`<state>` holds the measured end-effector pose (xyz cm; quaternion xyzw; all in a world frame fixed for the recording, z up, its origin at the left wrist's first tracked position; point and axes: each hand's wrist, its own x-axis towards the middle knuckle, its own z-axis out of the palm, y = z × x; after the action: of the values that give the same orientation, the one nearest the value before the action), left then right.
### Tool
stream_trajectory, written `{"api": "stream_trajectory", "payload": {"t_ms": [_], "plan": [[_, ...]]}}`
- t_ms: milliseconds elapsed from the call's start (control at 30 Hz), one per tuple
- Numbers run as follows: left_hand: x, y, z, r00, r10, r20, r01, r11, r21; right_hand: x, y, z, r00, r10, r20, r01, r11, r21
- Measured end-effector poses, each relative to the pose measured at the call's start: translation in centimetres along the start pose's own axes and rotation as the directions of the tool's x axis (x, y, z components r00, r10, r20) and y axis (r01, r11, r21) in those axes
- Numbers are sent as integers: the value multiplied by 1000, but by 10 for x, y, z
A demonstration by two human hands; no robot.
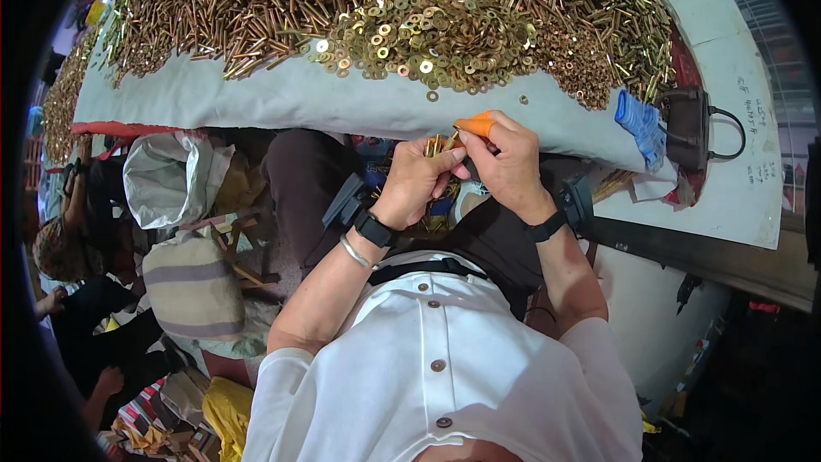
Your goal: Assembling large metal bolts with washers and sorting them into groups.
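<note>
Brass pins (434, 147) (bunched) between hands

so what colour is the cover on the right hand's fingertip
Orange: the rubber finger cover on the right hand, clearest in the head view.

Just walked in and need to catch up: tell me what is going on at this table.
A person in a white shirt sits at a table covered with a grey cloth. The left hand grips a small bunch of brass-coloured bolts, and the right hand, with an orange cover on one fingertip, works at their tips. Ahead lie a big heap of bolts and a pile of washers. A dark handbag sits at the right.
</note>
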<state>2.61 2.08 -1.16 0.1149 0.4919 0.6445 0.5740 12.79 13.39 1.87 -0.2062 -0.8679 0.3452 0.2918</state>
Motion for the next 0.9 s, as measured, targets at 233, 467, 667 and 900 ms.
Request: {"api": "stream_trajectory", "payload": {"t_ms": [233,467,667,900], "plan": [[-3,5,3,999,-39,13,39,999,33,-4,4,-5,950,-310,-23,301,936,-185],[-8,8,6,999,-53,-6,53,993,108,-9,5,-8,969,-243,39,246,965,-96],[-2,-8,3,999,33,-10,-33,999,-1,-14,9,2,957,-286,-38,276,946,-172],[-6,1,2,1000,-18,-12,19,998,59,-12,5,0,975,-221,-20,218,972,-85]]}}
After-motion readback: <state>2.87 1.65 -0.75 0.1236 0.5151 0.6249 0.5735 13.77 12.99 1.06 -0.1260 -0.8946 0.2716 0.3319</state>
